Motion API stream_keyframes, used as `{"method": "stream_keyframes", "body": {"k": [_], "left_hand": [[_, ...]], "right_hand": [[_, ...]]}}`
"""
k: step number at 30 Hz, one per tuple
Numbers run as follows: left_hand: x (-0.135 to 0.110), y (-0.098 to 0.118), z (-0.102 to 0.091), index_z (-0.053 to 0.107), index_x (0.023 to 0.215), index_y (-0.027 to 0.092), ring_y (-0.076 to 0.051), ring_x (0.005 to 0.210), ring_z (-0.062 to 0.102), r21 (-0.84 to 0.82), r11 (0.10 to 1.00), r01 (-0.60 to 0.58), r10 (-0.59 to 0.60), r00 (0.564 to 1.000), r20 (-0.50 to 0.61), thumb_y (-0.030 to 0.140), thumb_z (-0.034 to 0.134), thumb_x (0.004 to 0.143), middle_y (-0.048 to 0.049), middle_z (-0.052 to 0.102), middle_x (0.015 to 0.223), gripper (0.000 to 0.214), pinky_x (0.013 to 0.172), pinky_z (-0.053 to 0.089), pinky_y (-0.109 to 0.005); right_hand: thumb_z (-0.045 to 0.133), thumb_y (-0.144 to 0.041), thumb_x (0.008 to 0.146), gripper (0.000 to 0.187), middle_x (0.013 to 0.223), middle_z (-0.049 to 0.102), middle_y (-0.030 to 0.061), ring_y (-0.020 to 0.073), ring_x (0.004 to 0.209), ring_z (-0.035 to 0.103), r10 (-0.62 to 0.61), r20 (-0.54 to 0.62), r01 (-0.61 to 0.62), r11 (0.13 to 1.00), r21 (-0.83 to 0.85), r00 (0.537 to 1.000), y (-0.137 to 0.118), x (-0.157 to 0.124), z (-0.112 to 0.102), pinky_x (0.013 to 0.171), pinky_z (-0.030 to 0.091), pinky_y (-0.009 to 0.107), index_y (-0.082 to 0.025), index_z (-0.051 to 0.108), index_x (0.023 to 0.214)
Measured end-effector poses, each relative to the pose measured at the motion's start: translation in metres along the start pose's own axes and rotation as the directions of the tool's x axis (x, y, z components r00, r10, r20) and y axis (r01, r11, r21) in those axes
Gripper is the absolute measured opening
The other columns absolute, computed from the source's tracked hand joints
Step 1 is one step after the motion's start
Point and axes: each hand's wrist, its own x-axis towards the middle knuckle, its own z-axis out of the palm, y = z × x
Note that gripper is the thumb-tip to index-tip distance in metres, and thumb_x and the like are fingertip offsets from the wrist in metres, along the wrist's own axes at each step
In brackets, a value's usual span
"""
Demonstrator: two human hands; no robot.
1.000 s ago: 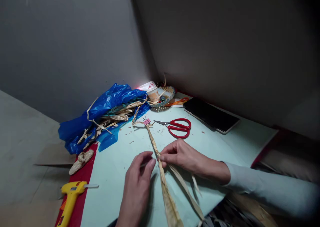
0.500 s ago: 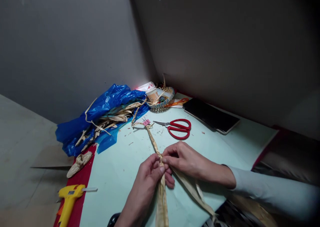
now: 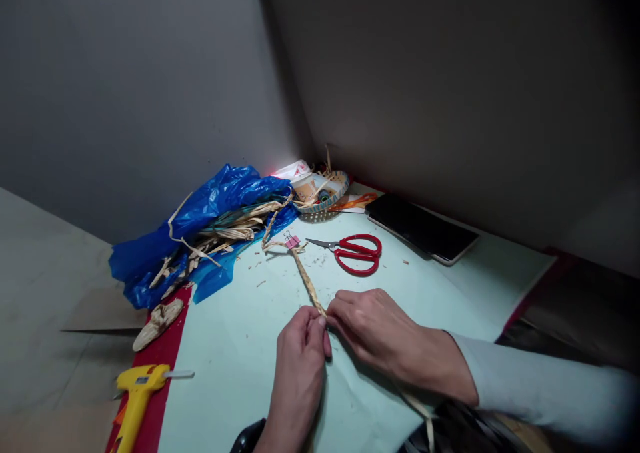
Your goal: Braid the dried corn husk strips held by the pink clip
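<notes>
The pale braid (image 3: 307, 281) lay on the tabletop (image 3: 225, 360), running from a pink binder clip (image 3: 292, 241) toward the person and ending, as far as it showed, at the fingertips. Pale green surface flanked it, a broad stretch reaching left to the red border (image 3: 173, 356) and another right toward the tabletop's far right edge. Behind, the walls met in a corner and closed off the back.

The braid's near end sat between the hands. The left hand (image 3: 299, 356) had it pinched between thumb and fingers; the right hand (image 3: 385, 336), fingers bunched, met it from the other side, its grip hidden underneath. The fingertips of both were close together. A loose strand (image 3: 417, 405) came out below the right hand.

Red-handled scissors (image 3: 358, 254) lay just right of the clip, with a dark tablet (image 3: 421, 230) farther right. A blue plastic bag (image 3: 220, 193) of dry strips and a round basket (image 3: 323, 206) stood at the back; a yellow glue gun (image 3: 136, 400) rested along the left edge.
</notes>
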Motion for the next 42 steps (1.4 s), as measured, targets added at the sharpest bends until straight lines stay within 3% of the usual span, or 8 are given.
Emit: {"method": "stream_keyframes", "body": {"k": [4,9,16,20,26,30,35,42], "left_hand": [[0.001,0.002,0.002,0.051,0.061,0.019,-0.012,0.049,0.041,0.044,0.999,-0.003,0.004,1.000,-0.021,0.033,0.052,0.083,0.0026,0.052,0.050,0.026,0.052,0.029,-0.024],[-0.002,-0.002,0.005,0.052,0.058,0.017,-0.008,0.048,0.035,-0.227,0.972,0.065,-0.081,0.995,-0.061,0.027,0.061,0.072,0.0067,0.042,0.049,0.019,0.047,0.026,-0.021],[-0.002,-0.006,-0.001,0.058,0.072,0.015,-0.004,0.043,0.033,-0.587,0.778,0.225,-0.210,0.973,0.096,0.027,0.069,0.070,0.0075,0.046,0.049,0.016,0.042,0.024,-0.016],[-0.003,-0.005,-0.004,0.060,0.075,0.012,0.000,0.037,0.023,-0.627,0.746,0.223,-0.185,0.974,0.127,0.029,0.074,0.069,0.0087,0.046,0.047,0.022,0.038,0.014,-0.015],[-0.004,-0.003,-0.009,0.060,0.079,0.012,0.000,0.037,0.018,-0.608,0.762,0.222,-0.172,0.975,0.140,0.025,0.073,0.071,0.0118,0.038,0.042,0.021,0.038,0.011,-0.015],[-0.004,-0.001,-0.010,0.059,0.084,0.011,0.001,0.040,0.017,-0.602,0.772,0.204,-0.141,0.978,0.151,0.025,0.072,0.072,0.0087,0.046,0.052,0.023,0.039,0.009,-0.015],[-0.005,-0.004,-0.010,0.056,0.089,0.012,0.000,0.041,0.017,-0.568,0.807,0.160,-0.096,0.985,0.141,0.026,0.069,0.077,0.0123,0.036,0.050,0.022,0.040,0.011,-0.016],[-0.008,-0.004,-0.008,0.044,0.093,0.019,-0.001,0.040,0.025,-0.530,0.840,0.115,-0.068,0.992,0.109,0.025,0.065,0.080,0.0112,0.047,0.054,0.025,0.041,0.015,-0.015]], "right_hand": [[0.048,-0.014,0.088,0.009,0.082,0.060,0.0053,0.0161,0.063,0.051,-0.079,0.023,0.082,0.980,-0.180,0.997,-0.003,-0.004,-0.007,0.053,0.024,0.032,-0.015,0.056,0.084],[0.051,-0.002,0.079,0.014,0.076,0.059,0.0066,0.0191,0.061,0.052,-0.146,0.012,0.141,0.921,-0.363,0.989,-0.026,-0.002,-0.003,0.048,0.022,0.032,-0.015,0.055,0.081],[0.045,0.003,0.077,0.020,0.067,0.056,0.0061,0.0200,0.056,0.049,-0.408,-0.227,0.236,0.810,-0.538,0.884,-0.039,-0.003,0.023,0.043,0.029,0.033,-0.012,0.059,0.078],[0.042,0.002,0.079,0.023,0.071,0.059,0.0078,0.0209,0.059,0.052,-0.448,-0.180,0.290,0.786,-0.546,0.876,-0.038,-0.014,0.027,0.048,0.036,0.035,-0.010,0.062,0.080],[0.047,-0.022,0.093,0.019,0.082,0.065,0.0069,0.0186,0.071,0.058,-0.174,-0.139,0.158,0.981,-0.114,0.975,-0.028,-0.029,-0.010,0.063,0.043,0.031,-0.015,0.064,0.095],[0.045,-0.030,0.095,0.025,0.085,0.066,0.0084,0.0181,0.076,0.060,0.032,-0.173,-0.007,0.990,0.144,0.984,-0.014,-0.013,-0.033,0.069,0.042,0.029,-0.015,0.065,0.094],[0.042,-0.031,0.096,0.026,0.080,0.066,0.0059,0.0162,0.070,0.058,-0.031,0.188,-0.043,0.924,0.381,0.982,-0.009,0.012,-0.024,0.063,0.040,0.025,-0.014,0.062,0.091],[0.042,-0.028,0.093,0.027,0.080,0.066,0.0081,0.0164,0.069,0.056,-0.007,0.298,-0.110,0.921,0.374,0.955,-0.006,0.018,-0.024,0.062,0.038,0.025,-0.012,0.063,0.088]]}}
